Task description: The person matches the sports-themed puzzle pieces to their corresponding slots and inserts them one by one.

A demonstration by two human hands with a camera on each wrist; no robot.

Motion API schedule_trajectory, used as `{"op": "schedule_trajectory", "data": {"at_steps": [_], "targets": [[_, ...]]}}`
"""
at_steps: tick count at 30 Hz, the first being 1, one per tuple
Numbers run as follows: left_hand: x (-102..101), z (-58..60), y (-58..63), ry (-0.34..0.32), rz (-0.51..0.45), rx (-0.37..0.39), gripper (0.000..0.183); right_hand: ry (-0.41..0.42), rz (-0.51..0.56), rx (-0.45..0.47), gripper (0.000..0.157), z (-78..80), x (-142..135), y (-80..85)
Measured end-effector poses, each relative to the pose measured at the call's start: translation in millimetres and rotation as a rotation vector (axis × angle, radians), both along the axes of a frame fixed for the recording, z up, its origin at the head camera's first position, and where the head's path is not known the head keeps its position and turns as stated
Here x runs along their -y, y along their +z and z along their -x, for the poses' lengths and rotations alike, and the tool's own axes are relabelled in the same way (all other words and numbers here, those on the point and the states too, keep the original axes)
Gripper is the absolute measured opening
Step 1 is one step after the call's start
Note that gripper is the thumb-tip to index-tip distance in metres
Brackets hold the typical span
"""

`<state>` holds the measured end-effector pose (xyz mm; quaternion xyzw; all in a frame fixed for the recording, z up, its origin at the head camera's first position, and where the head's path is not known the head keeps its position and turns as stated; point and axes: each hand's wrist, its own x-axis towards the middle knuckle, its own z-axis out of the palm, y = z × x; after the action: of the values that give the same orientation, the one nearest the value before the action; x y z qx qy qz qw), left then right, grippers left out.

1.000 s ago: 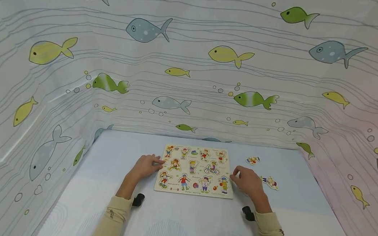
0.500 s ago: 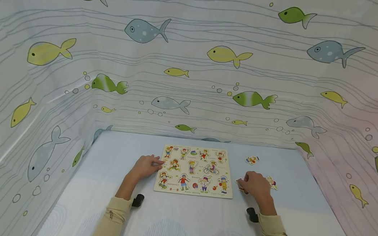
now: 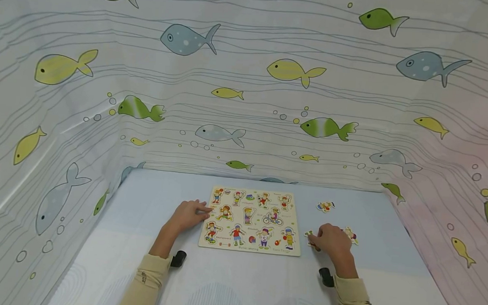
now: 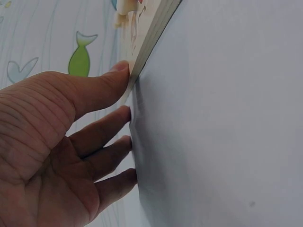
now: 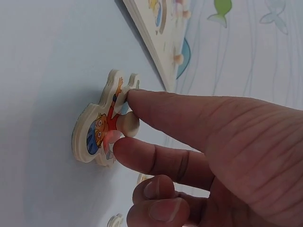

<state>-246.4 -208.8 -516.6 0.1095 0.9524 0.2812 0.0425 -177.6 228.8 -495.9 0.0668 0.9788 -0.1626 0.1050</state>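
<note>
A wooden peg puzzle board (image 3: 231, 221) with sports figures lies on the table. My left hand (image 3: 187, 215) rests at its left edge; in the left wrist view the thumb (image 4: 106, 87) touches the board's side and the other fingers reach the tabletop, loosely extended. To the right of the board, my right hand (image 3: 334, 243) pinches the round knob (image 5: 128, 124) of a puzzle piece (image 5: 97, 135) between thumb and index finger. That piece shows a figure in a blue helmet and seems to lie on the table. The hand partly covers it in the head view.
Two more loose puzzle pieces lie right of the board: one farther back (image 3: 326, 206), another (image 3: 351, 235) partly behind my right hand. A fish-patterned sheet (image 3: 261, 139) surrounds the table (image 3: 144, 277) at the back and sides.
My right hand has moved from the board's right edge rightward onto the loose piece, and its fingers have closed in on the knob. The left hand has stayed in place.
</note>
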Motion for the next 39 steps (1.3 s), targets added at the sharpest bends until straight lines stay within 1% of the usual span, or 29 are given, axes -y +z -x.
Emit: {"op": "schedule_trajectory", "data": {"at_steps": [10,18,27,32,39], "targets": [[0.2,-0.5,-1.7,0.005,-0.006,0.006,0.024,0.003,0.013,-0.017,0.029,-0.2,-0.5,-2.4],[-0.3,-2.5,0.0,0.005,-0.008,0.005,0.024,0.010,0.025,-0.046,0.025,2.5,-0.6,-5.0],[0.8,-0.8,-0.5,0.004,-0.006,0.003,0.024,0.056,0.030,-0.117,0.015,4.7,0.6,-5.3],[0.6,1.5,-2.0,0.001,0.003,-0.003,0.024,0.066,0.053,-0.121,0.012,6.2,3.3,-5.4],[0.9,3.3,-4.6,0.005,0.017,0.003,0.024,0.066,0.072,-0.118,0.016,7.7,2.2,-9.6]]}}
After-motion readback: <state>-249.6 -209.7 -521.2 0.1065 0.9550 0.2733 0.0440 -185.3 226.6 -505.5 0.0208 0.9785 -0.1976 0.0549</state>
